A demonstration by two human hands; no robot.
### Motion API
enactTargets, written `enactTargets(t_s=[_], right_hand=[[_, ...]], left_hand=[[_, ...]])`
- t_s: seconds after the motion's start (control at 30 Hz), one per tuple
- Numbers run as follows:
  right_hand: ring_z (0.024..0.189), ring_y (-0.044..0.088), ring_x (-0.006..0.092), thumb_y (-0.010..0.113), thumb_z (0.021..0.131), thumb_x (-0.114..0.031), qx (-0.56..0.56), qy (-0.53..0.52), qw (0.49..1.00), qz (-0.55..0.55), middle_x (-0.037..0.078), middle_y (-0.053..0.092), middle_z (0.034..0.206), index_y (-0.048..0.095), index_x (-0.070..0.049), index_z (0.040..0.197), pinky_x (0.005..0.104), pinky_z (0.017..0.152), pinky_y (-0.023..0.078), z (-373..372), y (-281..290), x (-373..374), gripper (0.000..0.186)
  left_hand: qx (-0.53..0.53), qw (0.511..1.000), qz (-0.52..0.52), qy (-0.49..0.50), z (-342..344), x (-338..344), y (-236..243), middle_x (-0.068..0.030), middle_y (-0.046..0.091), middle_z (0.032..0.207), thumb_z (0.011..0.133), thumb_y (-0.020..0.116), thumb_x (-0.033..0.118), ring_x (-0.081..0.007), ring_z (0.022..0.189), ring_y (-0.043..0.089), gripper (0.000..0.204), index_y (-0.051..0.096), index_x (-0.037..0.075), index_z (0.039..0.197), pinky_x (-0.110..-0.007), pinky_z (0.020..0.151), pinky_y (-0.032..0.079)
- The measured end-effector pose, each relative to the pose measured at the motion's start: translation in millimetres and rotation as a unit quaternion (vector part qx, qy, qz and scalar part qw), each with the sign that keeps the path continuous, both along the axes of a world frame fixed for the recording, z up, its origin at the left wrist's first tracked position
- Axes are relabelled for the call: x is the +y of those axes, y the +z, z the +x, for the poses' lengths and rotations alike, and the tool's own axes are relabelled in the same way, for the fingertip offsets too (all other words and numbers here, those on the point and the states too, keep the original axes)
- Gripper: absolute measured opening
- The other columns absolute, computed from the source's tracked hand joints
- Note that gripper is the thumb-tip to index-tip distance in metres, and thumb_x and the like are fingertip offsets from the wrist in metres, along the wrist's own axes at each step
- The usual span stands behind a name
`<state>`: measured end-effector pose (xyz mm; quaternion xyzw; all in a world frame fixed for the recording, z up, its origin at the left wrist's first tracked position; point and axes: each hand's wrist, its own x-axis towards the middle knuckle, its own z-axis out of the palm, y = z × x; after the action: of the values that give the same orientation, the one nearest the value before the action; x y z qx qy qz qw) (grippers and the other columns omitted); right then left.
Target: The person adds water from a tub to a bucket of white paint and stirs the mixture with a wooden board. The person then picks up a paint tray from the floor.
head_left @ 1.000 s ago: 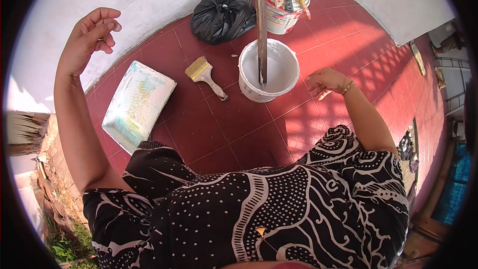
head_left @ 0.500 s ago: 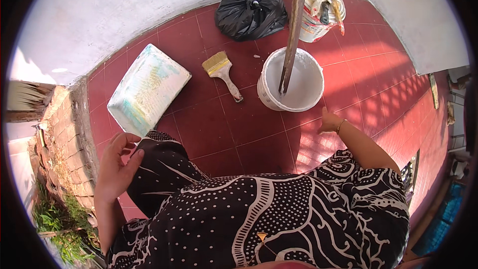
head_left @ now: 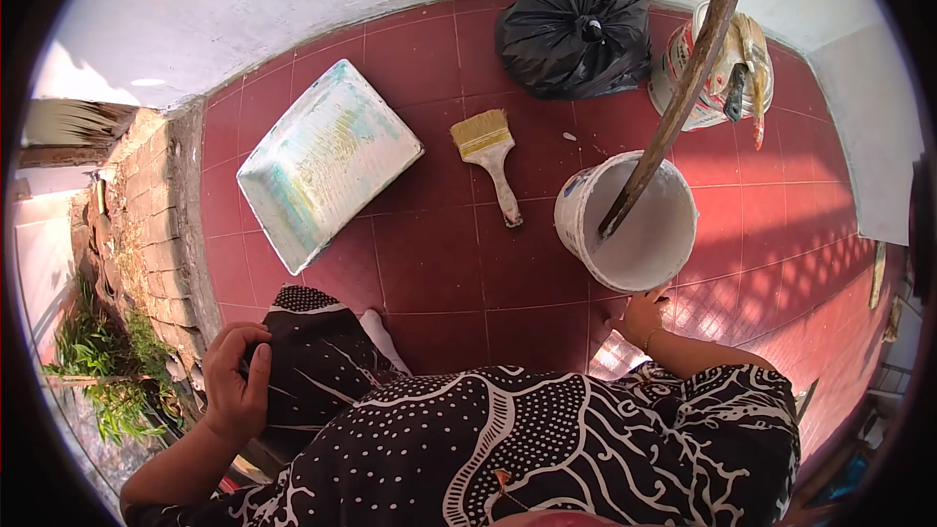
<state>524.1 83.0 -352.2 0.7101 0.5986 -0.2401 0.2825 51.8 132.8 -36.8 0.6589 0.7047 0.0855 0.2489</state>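
My right hand (head_left: 644, 318) is at the near side of a white bucket (head_left: 578, 226), fingers partly stretched and close against it; whether they touch it I cannot tell. Pale whitish paint coats the bucket's inside. A long wooden stick (head_left: 689, 96) stands slanted in it, leaning to the upper right. Over my left knee, my left hand (head_left: 237, 381) hovers loosely curled, thumb apart from the fingers, with nothing visible in it. Left of the bucket lies a wide paintbrush (head_left: 496, 168) with yellowish bristles. Farther left is a white paint tray (head_left: 344, 151) with greenish-blue stains.
Against the white wall (head_left: 293, 0) sits a tied black plastic bag (head_left: 571, 39). Beside it stands another bucket (head_left: 675, 68) with used brushes (head_left: 747, 88) on top. Red tiles (head_left: 429, 273) cover the floor. A brick edge (head_left: 146, 234) and plants (head_left: 117, 351) border the left.
My view has shifted, so the floor things appear lower and farther right. My right hand has moved in closer to the bucket's near side. My left hand's fingers have curled more.
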Motion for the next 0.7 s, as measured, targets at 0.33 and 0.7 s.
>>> enactTargets(t_s=[0.33, 0.7], right_hand=[[0.094, 0.057, 0.0388, 0.070, 0.066, -0.055, 0.089, 0.044, 0.992, -0.074, 0.022, 0.062, 0.095, 0.060, 0.001, 0.106, 0.0482, 0.091, 0.037, 9, -2, 4, 0.070], [0.113, 0.044, 0.0366, 0.075, 0.064, -0.045, 0.150, -0.041, 0.988, 0.017, 0.017, 0.053, 0.119, 0.055, -0.009, 0.118, 0.0454, 0.097, 0.031, 9, 2, 2, 0.068]], left_hand=[[0.045, 0.998, -0.034, 0.031, -12, -17, 17, -0.0188, 0.058, 0.089, 0.081, 0.052, 0.015, -0.0321, 0.081, 0.057, 0.018, 0.056, -0.003, 0.084, -0.036, 0.075, 0.044], [-0.011, 0.990, -0.144, 0.011, -21, -10, 30, -0.0165, 0.059, 0.084, 0.076, 0.055, 0.015, -0.0331, 0.077, 0.058, 0.016, 0.059, 0.000, 0.084, -0.037, 0.070, 0.046]])
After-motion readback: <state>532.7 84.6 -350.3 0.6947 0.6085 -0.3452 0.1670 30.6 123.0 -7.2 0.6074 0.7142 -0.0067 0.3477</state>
